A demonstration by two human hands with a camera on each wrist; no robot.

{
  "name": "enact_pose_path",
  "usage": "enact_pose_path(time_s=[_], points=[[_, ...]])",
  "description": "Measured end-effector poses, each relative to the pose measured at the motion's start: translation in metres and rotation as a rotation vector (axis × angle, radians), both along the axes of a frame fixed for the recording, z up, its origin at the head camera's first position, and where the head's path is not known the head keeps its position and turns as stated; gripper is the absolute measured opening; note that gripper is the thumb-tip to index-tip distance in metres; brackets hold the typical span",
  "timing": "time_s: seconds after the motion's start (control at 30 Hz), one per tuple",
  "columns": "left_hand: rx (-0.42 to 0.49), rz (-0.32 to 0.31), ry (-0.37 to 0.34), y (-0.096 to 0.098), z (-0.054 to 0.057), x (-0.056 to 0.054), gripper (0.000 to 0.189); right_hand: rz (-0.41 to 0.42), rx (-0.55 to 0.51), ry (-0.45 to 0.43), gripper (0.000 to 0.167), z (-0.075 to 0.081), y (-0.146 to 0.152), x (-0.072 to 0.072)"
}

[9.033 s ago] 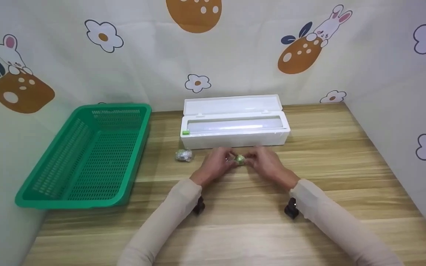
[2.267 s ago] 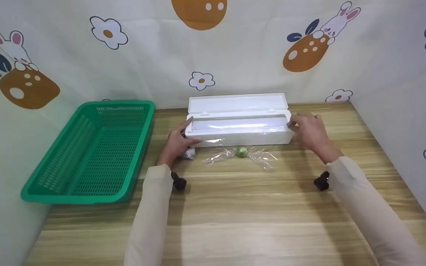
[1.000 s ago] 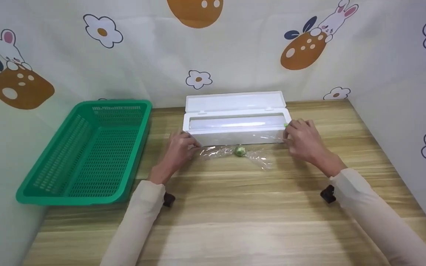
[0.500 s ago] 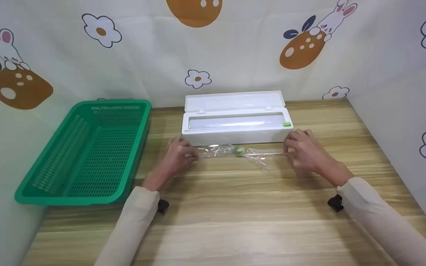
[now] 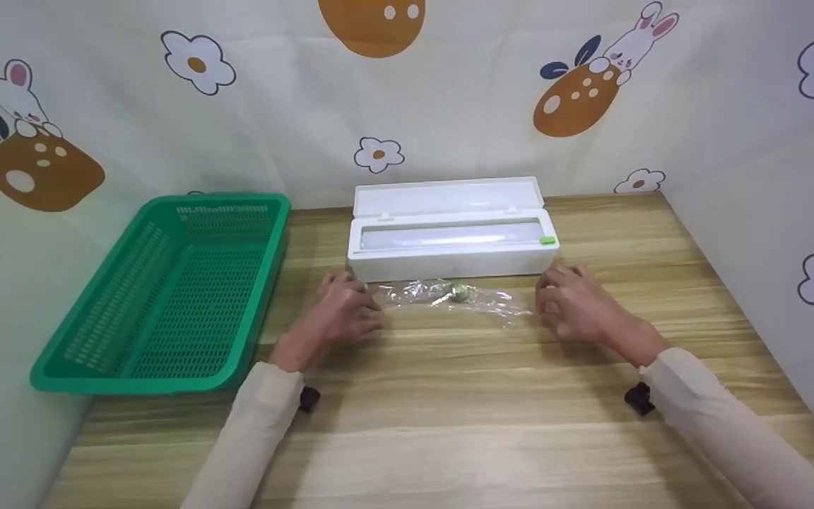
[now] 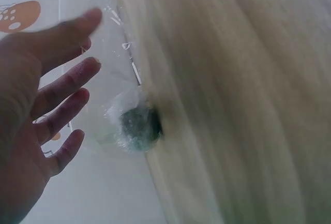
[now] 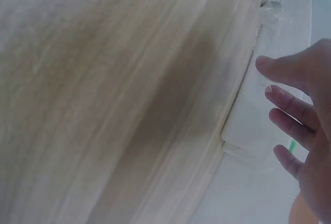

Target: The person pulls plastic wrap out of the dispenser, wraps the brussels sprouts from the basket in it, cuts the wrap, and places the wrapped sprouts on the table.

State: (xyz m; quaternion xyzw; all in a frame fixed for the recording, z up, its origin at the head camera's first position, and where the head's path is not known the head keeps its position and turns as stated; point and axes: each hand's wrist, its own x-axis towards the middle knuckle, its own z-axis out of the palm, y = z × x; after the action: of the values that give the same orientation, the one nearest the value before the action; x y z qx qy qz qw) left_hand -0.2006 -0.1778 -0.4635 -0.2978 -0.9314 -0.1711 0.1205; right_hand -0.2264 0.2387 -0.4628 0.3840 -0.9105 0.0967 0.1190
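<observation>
A crumpled sheet of clear cling film (image 5: 414,291) lies over a small green round thing (image 5: 458,292) on the table, in front of a white cling film dispenser (image 5: 449,267). My left hand (image 5: 343,311) is beside the film's left end, its fingers loosely bent and apart in the left wrist view. Past the right end hovers my right hand (image 5: 573,305), thumb and fingers apart with nothing between them. A second, film-wrapped round thing (image 6: 138,127) shows in the left wrist view; in the head view my left hand hides it.
The dispenser's lid (image 5: 449,198) stands raised at the back, and its green slider (image 5: 547,240) sits at the right end. A green plastic basket (image 5: 251,332) stands on the left. Behind the wood-grain table (image 5: 449,424) hangs a patterned cloth (image 5: 287,92).
Both hands drew a new film sheet forward off the dispenser after the slider went from left to right. The film came down over the green thing, and both hands have let go of it.
</observation>
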Motion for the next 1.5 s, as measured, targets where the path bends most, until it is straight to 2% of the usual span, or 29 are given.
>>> enact_pose_path(time_s=[0.07, 0.2, 0.3, 0.43, 0.53, 0.7, 0.8, 0.87, 1.0, 1.13, 1.23, 1.43, 1.5], points=[[0.004, 0.019, 0.002, -0.001, 0.007, 0.002, 0.027, -0.006, -0.019, -0.017, 0.005, 0.005, 0.0, 0.001], [0.062, 0.063, 0.058, 0.0, 0.027, 0.005, 0.034, -0.012, -0.094, -0.015, 0.008, 0.016, -0.003, 0.0], [0.113, 0.071, 0.103, 0.009, 0.038, 0.003, 0.028, -0.027, -0.146, -0.003, 0.006, 0.023, -0.01, -0.001], [0.202, 0.046, 0.056, 0.032, 0.043, -0.007, 0.014, -0.078, -0.195, -0.048, 0.01, 0.031, -0.033, -0.006], [0.223, 0.038, -0.035, 0.056, 0.04, -0.016, 0.01, -0.12, -0.212, -0.144, 0.018, 0.035, -0.058, -0.01], [0.151, 0.047, -0.208, 0.088, 0.03, -0.033, 0.016, -0.176, -0.153, -0.319, 0.028, 0.035, -0.092, -0.018], [0.137, 0.063, -0.305, 0.1, 0.025, -0.041, 0.017, -0.184, -0.101, -0.357, 0.03, 0.028, -0.104, -0.022], [0.132, 0.071, -0.344, 0.105, 0.02, -0.044, 0.017, -0.183, -0.089, -0.356, 0.03, 0.022, -0.109, -0.024], [0.128, 0.052, -0.356, 0.111, 0.011, -0.049, 0.012, -0.179, -0.101, -0.341, 0.026, 0.01, -0.115, -0.029], [0.096, 0.004, -0.308, 0.114, 0.002, -0.053, 0.01, -0.188, -0.091, -0.338, 0.023, 0.004, -0.117, -0.033], [0.081, -0.007, -0.279, 0.114, -0.005, -0.055, 0.01, -0.192, -0.079, -0.333, 0.02, 0.003, -0.119, -0.034], [0.148, -0.027, -0.278, 0.113, -0.012, -0.057, 0.008, -0.171, -0.103, -0.304, 0.017, 0.001, -0.12, -0.036], [0.161, -0.043, -0.257, 0.112, -0.013, -0.057, 0.006, -0.154, -0.106, -0.281, 0.018, 0.0, -0.119, -0.037]])
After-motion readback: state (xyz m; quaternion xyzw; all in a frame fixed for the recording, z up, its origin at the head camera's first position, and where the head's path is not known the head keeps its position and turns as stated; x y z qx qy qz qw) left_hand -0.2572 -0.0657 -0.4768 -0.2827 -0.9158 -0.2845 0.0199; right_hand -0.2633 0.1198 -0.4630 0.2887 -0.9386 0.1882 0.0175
